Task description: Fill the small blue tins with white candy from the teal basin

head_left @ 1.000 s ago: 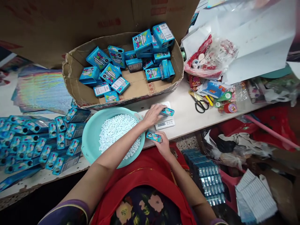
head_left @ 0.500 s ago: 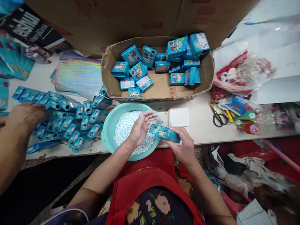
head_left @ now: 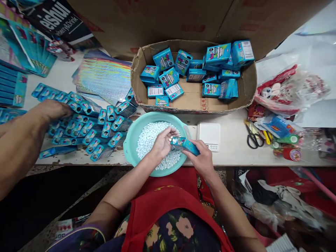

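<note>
Over a turquoise bowl (head_left: 127, 147) of white candies (head_left: 149, 134), my left hand (head_left: 163, 143) is cupped with a few white candies in its palm, its fingers curled beside the open end of a small blue box. My right hand (head_left: 201, 155) grips that blue box (head_left: 191, 146) from the right and keeps it tilted, its open end toward my left palm. Behind the bowl stands a cardboard tray (head_left: 194, 108) with several blue boxes in it. A white scale (head_left: 209, 134) sits right of the bowl.
Several upright blue boxes (head_left: 90, 136) crowd the table on the left, where another person's hand (head_left: 56, 110) reaches among them. Shiny sheets (head_left: 105, 75) lie behind. Black scissors (head_left: 253, 138), plastic bags (head_left: 299, 92) and small packets are on the right.
The box and my left hand have come together, and candies now show in my left palm. The view has shifted, so the table things appear farther right.
</note>
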Demonstrator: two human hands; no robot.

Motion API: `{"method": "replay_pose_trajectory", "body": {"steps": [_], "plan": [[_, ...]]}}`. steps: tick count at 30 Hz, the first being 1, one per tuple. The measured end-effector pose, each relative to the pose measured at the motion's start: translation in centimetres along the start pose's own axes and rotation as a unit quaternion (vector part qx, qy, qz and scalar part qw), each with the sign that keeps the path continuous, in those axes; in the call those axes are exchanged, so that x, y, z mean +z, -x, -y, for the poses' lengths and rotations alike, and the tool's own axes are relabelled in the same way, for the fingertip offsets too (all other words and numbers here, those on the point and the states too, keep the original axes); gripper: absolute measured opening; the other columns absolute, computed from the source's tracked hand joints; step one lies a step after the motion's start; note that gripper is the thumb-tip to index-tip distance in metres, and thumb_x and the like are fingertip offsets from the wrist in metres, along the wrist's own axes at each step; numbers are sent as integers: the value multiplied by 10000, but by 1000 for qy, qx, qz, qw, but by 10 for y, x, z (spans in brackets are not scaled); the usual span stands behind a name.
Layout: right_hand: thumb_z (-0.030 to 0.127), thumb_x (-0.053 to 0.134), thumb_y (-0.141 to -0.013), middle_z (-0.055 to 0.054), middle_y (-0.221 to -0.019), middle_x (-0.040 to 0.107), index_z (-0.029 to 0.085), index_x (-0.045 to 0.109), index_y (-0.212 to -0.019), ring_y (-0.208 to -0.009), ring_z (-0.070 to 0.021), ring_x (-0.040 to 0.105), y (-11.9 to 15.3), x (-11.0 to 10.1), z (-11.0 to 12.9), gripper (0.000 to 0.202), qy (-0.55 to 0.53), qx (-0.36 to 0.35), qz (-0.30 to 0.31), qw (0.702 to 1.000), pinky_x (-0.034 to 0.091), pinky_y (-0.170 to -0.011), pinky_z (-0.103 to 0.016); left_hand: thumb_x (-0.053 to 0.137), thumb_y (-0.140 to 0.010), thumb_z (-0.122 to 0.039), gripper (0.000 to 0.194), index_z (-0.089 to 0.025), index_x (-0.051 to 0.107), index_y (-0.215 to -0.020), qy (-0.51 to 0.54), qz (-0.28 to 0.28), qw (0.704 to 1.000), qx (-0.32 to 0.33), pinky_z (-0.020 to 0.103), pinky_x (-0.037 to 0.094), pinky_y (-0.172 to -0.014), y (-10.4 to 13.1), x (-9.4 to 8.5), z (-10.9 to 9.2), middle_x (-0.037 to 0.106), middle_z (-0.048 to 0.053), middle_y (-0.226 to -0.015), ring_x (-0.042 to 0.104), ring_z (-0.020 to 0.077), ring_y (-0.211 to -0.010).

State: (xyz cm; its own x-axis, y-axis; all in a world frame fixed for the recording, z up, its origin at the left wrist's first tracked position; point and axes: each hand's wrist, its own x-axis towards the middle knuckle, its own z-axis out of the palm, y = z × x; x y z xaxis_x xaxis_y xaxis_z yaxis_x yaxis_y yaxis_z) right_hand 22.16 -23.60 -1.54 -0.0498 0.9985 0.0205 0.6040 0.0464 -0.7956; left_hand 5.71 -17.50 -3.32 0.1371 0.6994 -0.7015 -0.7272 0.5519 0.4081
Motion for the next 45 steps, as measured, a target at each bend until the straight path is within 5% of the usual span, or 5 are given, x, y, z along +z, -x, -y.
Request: {"method": "replay_pose_trajectory", "body": {"steps": [10,19,26,31,45], "plan": [[373,770,-743,-44,-958,677,240,658,-1077,-895,-226,645,1,-16,-7,377,-6,56,-28,998,521,-816,-371,807,-633,-213,275,-137,721,-883,-176,113,977,-35,220,478,-668,2,-1,8,703,51,-807,634,124,-708],[363,773,-739,-33,-971,667,259,660,-1062,-926,-220,632,-4,-27,-1,358,-78,82,7,994,504,-860,-364,696,-686,-327,284,-137,696,-896,-249,36,966,61,298,490,-726,-15,-12,2,714,87,-848,643,171,-756],[357,832,-627,-45,-1050,637,233,651,-1006,-1017,-236,601,0,-34,-76,438,-215,159,-122,956,485,-902,-397,641,-751,-396,575,-227,554,-1294,-686,-3,691,229,436,444,-953,-18,-15,-8,596,99,-1279,578,291,-1122],[355,840,-574,-29,-951,675,192,636,-988,-898,-209,618,-11,-38,-142,490,-237,204,-207,927,491,-886,-408,551,-828,-458,728,-213,307,-1468,-652,-17,728,211,304,497,-637,-31,17,-20,660,29,-952,586,134,-576],[401,850,-557,-106,-1350,526,237,514,-1248,-1248,-268,508,16,-48,-155,786,-190,221,-215,932,448,-1039,-462,553,-820,-522,451,-209,643,-1131,-640,50,760,101,255,482,-613,-11,-6,7,619,24,-889,572,128,-631]]}}
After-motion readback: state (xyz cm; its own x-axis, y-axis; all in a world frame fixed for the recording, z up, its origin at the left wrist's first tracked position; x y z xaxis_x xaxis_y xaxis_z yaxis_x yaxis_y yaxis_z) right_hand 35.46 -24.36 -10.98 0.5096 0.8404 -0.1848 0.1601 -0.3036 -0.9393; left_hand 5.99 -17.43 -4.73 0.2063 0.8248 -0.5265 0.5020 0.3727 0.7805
